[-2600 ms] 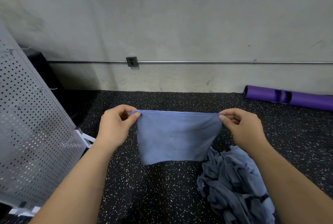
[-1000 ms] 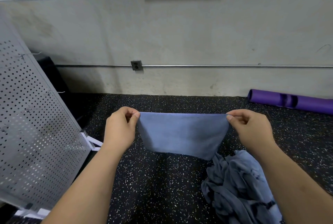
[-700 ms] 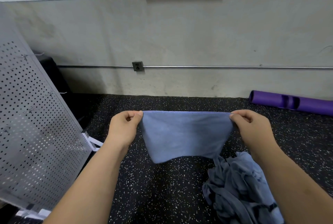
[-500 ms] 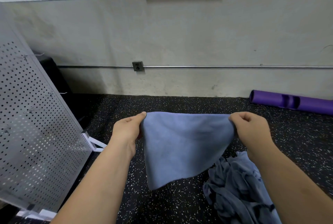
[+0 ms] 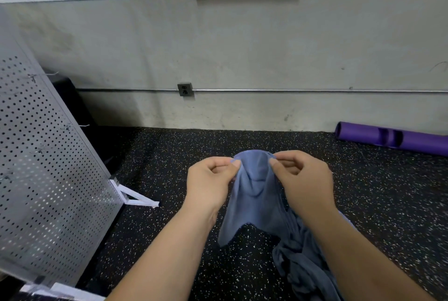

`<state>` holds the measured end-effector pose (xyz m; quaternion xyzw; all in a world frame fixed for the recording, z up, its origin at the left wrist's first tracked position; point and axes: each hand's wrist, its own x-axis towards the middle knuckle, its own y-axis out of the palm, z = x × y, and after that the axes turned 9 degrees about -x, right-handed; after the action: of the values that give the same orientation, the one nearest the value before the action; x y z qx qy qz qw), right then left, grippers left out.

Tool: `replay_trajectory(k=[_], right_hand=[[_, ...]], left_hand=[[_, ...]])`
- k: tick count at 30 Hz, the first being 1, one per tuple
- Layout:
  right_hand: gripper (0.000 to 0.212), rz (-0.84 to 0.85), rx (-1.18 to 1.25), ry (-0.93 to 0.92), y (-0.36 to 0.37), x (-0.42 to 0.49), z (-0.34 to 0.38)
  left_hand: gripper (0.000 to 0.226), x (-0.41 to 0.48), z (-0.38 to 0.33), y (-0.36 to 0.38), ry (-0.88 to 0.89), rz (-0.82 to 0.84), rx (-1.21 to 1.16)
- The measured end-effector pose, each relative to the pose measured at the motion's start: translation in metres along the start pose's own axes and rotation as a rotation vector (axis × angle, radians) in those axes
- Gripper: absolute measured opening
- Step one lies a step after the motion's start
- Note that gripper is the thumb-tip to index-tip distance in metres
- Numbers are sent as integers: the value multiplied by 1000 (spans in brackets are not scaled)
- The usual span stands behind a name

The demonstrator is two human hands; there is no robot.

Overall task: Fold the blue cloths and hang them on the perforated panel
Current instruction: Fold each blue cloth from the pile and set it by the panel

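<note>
Above speckled rubber floor [image 5: 169, 240], both hands [image 5: 260, 179] pinch soft, bunched blue cloth [image 5: 254, 203]

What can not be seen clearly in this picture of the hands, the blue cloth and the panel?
- Head view: the pile of cloths is partly covered by the right forearm and cut by the bottom edge, so their number is unclear.
- The perforated panel is cut off by the left edge; its full width is hidden.
- The held blue cloth is bunched between the left hand and right hand; its fold count cannot be told.
</note>
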<state>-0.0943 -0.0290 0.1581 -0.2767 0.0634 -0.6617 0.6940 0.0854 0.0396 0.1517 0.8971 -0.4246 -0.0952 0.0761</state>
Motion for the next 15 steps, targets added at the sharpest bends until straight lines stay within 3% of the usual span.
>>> replay_trajectory(k=[9, 15], right_hand=[[14, 58, 46, -55, 19, -17, 8], [17, 73, 31, -57, 14, -19, 9]], left_hand=[[17, -23, 4, 20, 117, 74, 71], [10, -23, 6, 22, 119, 84, 51]])
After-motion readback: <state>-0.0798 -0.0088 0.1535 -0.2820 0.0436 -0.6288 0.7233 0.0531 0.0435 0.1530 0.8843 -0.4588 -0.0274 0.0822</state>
